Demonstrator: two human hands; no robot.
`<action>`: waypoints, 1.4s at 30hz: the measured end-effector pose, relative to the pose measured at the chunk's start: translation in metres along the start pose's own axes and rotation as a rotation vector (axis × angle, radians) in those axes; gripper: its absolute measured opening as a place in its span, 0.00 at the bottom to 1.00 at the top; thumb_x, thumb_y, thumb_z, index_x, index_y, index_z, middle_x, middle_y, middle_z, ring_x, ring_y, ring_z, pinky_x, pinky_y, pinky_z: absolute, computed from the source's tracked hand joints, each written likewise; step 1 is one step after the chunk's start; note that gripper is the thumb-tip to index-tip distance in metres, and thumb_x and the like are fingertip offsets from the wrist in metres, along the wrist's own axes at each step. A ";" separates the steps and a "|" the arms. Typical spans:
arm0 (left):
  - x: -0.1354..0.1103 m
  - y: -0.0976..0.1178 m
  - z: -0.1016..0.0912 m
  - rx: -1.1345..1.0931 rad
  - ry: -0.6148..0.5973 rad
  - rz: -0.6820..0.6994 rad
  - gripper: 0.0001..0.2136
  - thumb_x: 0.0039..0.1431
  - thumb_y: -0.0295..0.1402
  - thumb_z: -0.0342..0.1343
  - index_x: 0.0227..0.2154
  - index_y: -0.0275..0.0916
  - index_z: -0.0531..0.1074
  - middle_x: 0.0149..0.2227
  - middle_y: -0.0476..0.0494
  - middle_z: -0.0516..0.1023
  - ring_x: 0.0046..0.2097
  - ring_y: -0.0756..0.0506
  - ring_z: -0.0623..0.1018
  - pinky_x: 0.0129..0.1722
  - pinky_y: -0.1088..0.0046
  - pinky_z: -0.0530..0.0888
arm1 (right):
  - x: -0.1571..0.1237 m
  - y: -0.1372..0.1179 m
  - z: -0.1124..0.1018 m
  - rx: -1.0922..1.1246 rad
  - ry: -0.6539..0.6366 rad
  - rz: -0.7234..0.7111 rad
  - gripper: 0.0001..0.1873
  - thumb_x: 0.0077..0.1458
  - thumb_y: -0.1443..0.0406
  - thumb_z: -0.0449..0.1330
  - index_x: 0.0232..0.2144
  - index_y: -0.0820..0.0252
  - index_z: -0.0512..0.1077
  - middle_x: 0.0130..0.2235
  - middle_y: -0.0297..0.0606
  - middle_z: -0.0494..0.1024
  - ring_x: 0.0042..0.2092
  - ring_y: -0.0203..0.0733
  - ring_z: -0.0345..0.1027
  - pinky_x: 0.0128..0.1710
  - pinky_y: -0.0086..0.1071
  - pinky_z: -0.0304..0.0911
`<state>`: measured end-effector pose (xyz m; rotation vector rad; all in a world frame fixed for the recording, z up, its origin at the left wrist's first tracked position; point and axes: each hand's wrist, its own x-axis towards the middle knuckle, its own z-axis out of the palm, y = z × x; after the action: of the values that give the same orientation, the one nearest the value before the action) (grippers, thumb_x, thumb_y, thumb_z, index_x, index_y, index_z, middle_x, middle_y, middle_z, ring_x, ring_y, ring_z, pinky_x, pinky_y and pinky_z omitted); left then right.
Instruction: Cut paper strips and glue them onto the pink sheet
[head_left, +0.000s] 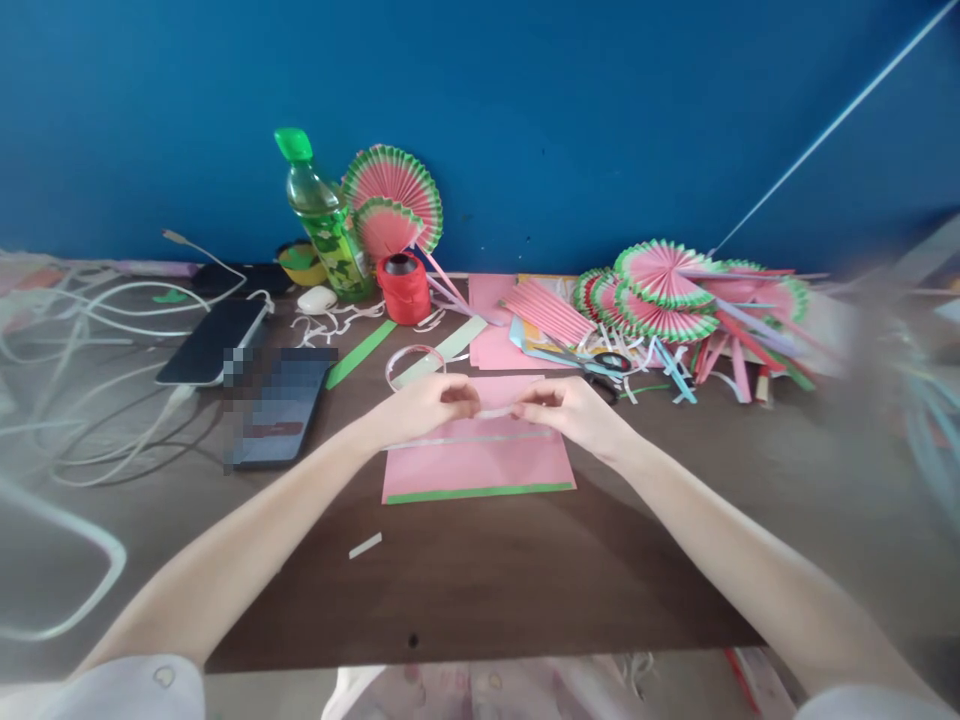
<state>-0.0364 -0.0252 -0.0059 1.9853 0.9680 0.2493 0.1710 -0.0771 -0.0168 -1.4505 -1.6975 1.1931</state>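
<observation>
A pink paper sheet [480, 462] with a green strip along its near edge lies flat on the dark brown table [465, 580]. Above its far half, my left hand [427, 405] and my right hand [574, 410] each pinch one end of a thin pale strip [499, 412] stretched between them. A second pale strip [472, 438] lies across the sheet just below the hands. A clear tape roll [415, 366] sits just beyond my left hand.
Two phones [247, 375] with white cables lie at left. A green bottle [324, 218], a red spool [403, 287] and pleated watermelon fans [393, 195] stand at the back. More fans [664, 290], paper strips and scissors [607, 362] pile up at right. A small white scrap [365, 545] lies near me.
</observation>
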 end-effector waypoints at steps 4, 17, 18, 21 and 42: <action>0.002 0.002 0.006 0.089 -0.023 -0.027 0.10 0.51 0.38 0.48 0.26 0.37 0.70 0.27 0.50 0.73 0.29 0.50 0.70 0.29 0.76 0.64 | -0.001 0.003 0.000 -0.108 -0.018 0.019 0.13 0.46 0.58 0.57 0.24 0.64 0.74 0.25 0.36 0.75 0.29 0.36 0.64 0.30 0.29 0.57; 0.005 -0.006 0.026 0.249 -0.075 -0.044 0.10 0.50 0.34 0.45 0.26 0.39 0.70 0.25 0.51 0.73 0.26 0.50 0.69 0.24 0.76 0.60 | -0.002 -0.002 0.009 -0.679 -0.099 0.079 0.08 0.48 0.63 0.54 0.22 0.58 0.70 0.29 0.36 0.76 0.31 0.38 0.66 0.29 0.28 0.52; 0.005 -0.005 0.027 0.256 -0.066 -0.036 0.09 0.50 0.33 0.45 0.25 0.39 0.70 0.25 0.51 0.73 0.26 0.51 0.69 0.24 0.76 0.60 | -0.002 -0.002 0.008 -0.690 -0.106 0.078 0.08 0.48 0.64 0.54 0.21 0.58 0.70 0.29 0.36 0.76 0.31 0.38 0.66 0.29 0.28 0.52; 0.006 -0.005 0.029 0.284 -0.041 -0.036 0.09 0.51 0.33 0.45 0.24 0.39 0.69 0.25 0.51 0.73 0.27 0.51 0.68 0.25 0.76 0.60 | -0.001 -0.002 0.005 -0.725 -0.117 0.082 0.08 0.48 0.65 0.53 0.21 0.58 0.69 0.28 0.36 0.75 0.31 0.38 0.66 0.28 0.28 0.51; 0.009 -0.009 0.039 0.342 0.021 -0.026 0.07 0.47 0.30 0.46 0.20 0.39 0.67 0.23 0.50 0.72 0.28 0.49 0.69 0.28 0.73 0.60 | 0.001 0.009 0.004 -0.712 -0.164 0.031 0.11 0.49 0.65 0.54 0.18 0.60 0.63 0.26 0.35 0.72 0.29 0.36 0.64 0.27 0.27 0.51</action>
<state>-0.0154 -0.0407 -0.0376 2.2806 1.1069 0.0938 0.1714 -0.0770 -0.0262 -1.8124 -2.3695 0.7568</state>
